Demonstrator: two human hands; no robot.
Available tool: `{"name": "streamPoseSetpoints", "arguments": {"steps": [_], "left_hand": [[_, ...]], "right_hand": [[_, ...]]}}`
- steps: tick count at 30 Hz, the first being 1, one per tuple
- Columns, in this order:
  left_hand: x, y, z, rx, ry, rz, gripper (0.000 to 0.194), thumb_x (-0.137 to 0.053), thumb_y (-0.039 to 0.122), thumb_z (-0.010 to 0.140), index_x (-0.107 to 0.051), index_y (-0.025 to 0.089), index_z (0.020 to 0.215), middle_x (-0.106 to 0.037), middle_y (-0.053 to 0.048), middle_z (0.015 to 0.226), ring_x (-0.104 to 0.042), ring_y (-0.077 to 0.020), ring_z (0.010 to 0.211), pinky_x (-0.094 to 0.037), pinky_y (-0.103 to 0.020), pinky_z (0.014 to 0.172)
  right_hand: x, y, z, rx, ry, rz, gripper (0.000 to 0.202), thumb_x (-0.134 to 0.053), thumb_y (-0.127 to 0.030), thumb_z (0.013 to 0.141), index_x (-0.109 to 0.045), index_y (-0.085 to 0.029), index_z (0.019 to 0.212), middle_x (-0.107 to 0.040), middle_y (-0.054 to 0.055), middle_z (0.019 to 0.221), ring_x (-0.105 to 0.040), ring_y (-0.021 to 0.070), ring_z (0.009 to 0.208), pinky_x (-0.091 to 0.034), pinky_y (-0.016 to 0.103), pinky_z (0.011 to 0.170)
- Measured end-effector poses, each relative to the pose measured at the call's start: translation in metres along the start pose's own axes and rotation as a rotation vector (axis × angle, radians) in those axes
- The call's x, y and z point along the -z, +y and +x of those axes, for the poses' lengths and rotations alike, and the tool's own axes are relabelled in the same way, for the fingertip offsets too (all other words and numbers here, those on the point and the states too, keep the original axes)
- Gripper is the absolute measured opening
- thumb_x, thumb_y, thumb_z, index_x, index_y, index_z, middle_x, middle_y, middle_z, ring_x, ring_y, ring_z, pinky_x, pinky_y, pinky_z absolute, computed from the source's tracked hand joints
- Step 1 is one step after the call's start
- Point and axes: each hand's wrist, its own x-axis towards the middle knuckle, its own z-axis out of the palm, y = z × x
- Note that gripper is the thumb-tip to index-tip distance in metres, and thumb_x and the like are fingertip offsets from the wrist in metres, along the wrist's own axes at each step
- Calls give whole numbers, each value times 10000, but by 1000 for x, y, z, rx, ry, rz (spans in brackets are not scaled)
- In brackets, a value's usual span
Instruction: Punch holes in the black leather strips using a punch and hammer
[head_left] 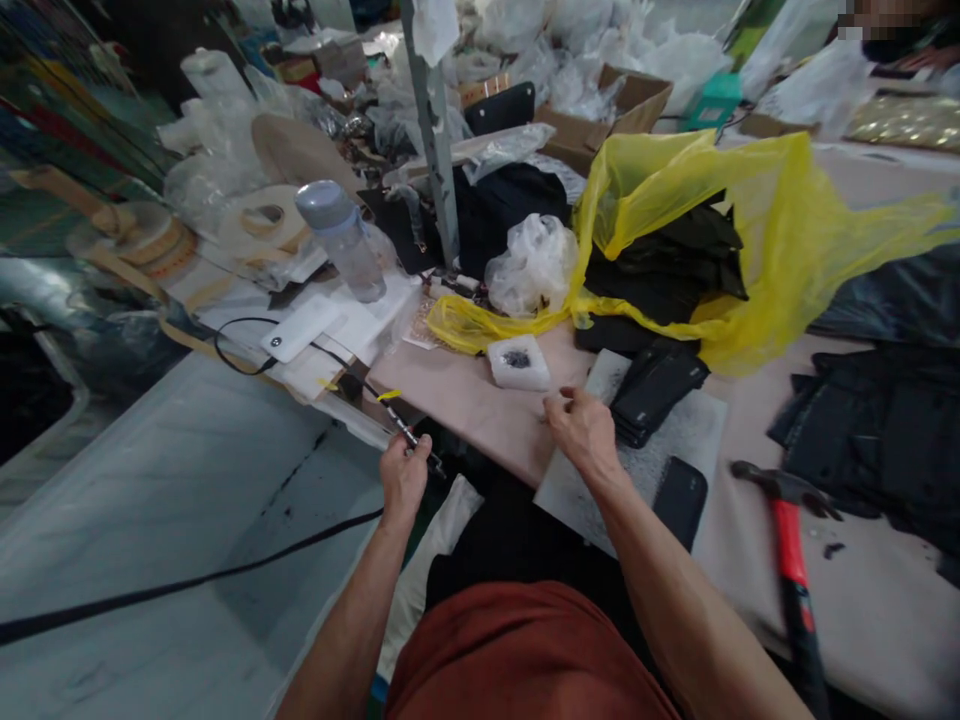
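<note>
My left hand [403, 482] is closed around a slim black-and-silver pen-like tool [411, 436], held at the table's left edge. A dark cord seems to run from the tool toward the upper left, with yellow tape near it. My right hand [583, 430] hovers by the white foam block [537, 376], its fingers curled together; whatever they pinch, if anything, is too small to make out. Small dark bits sit in the block's hollow. Beside my right hand, several black wallet-like pieces [656, 395] are stacked on a grey slab [705, 425]. Another black piece [681, 502] lies nearer me.
A red-handled hammer [789, 545] lies to the right, near layered black pieces [870, 430]. Behind stands an open yellow plastic bag [780, 250] with black material inside. A water bottle [349, 250] and white phone [301, 330] are at left, near a metal post [435, 140].
</note>
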Motion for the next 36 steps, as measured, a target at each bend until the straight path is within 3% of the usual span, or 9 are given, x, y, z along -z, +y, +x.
{"name": "streamPoseSetpoints", "arguments": {"steps": [3, 6, 12, 18, 21, 24, 29, 33, 36], "left_hand": [[4, 7, -4, -42, -40, 65, 299, -603, 368, 796, -689, 182, 1014, -723, -66, 876, -661, -226, 823, -481, -332, 792], [6, 17, -17, -122, -67, 10, 180, -599, 326, 802, -694, 216, 908, -714, -41, 810, -650, -215, 793, -479, -303, 762], [-2, 36, -56, -220, -248, -367, 116, -671, 287, 764, -705, 237, 863, -701, -48, 837, -625, -218, 842, -487, -270, 784], [-17, 46, -64, -268, -338, -531, 256, -720, 214, 727, -710, 252, 980, -697, -78, 954, -632, -251, 985, -486, -293, 897], [-20, 59, -52, -355, -380, -543, 276, -756, 223, 698, -712, 244, 969, -688, -92, 1008, -609, -277, 1052, -435, -347, 1009], [-28, 79, -29, -443, -318, -539, 352, -794, 261, 660, -690, 225, 994, -658, -111, 1107, -564, -303, 1126, -359, -414, 1092], [-69, 115, 18, -542, -198, -603, 598, -839, 311, 592, -598, 198, 1128, -501, -147, 1367, -346, -347, 1360, -190, -504, 1178], [-104, 124, 35, -516, -253, -641, 683, -853, 201, 521, -584, 205, 1149, -460, -145, 1403, -296, -359, 1389, -142, -518, 1190], [-114, 119, 37, -455, -272, -690, 677, -817, 131, 538, -582, 215, 1168, -457, -128, 1411, -296, -348, 1392, -134, -510, 1194]], "right_hand": [[-8, -14, -12, 88, -60, 220, 363, -488, -404, 830, -680, -152, 1008, -697, 70, 735, -646, 211, 729, -461, 304, 694], [-24, -31, -30, 160, -177, 444, 339, -523, -431, 828, -685, -166, 962, -694, 58, 801, -630, 188, 742, -468, 299, 700], [-57, -51, -78, 190, -505, 851, 387, -610, -453, 800, -632, -176, 1069, -673, 45, 951, -611, 176, 859, -485, 285, 771], [-54, -56, -85, 113, -319, 978, 307, -469, -478, 907, -595, -206, 836, -605, -2, 777, -566, 135, 732, -467, 244, 692], [-31, -60, -54, -8, -221, 1275, 297, -505, -511, 881, -519, -221, 815, -529, -41, 680, -543, 117, 612, -460, 249, 587], [4, -65, -8, 9, -89, 1524, 327, -629, -509, 795, -464, -227, 792, -418, -89, 596, -472, 86, 504, -438, 236, 522], [39, -80, 49, 45, 44, 1515, 505, -728, -510, 694, -319, -224, 618, -275, -125, 466, -267, 46, 370, -306, 201, 377], [53, -111, 58, 265, 100, 1389, 536, -693, -513, 731, -263, -236, 570, -234, -123, 421, -195, 40, 332, -223, 206, 322], [61, -135, 59, 503, 216, 1321, 508, -638, -491, 788, -251, -240, 574, -228, -113, 437, -215, 45, 339, -240, 205, 341]]}}
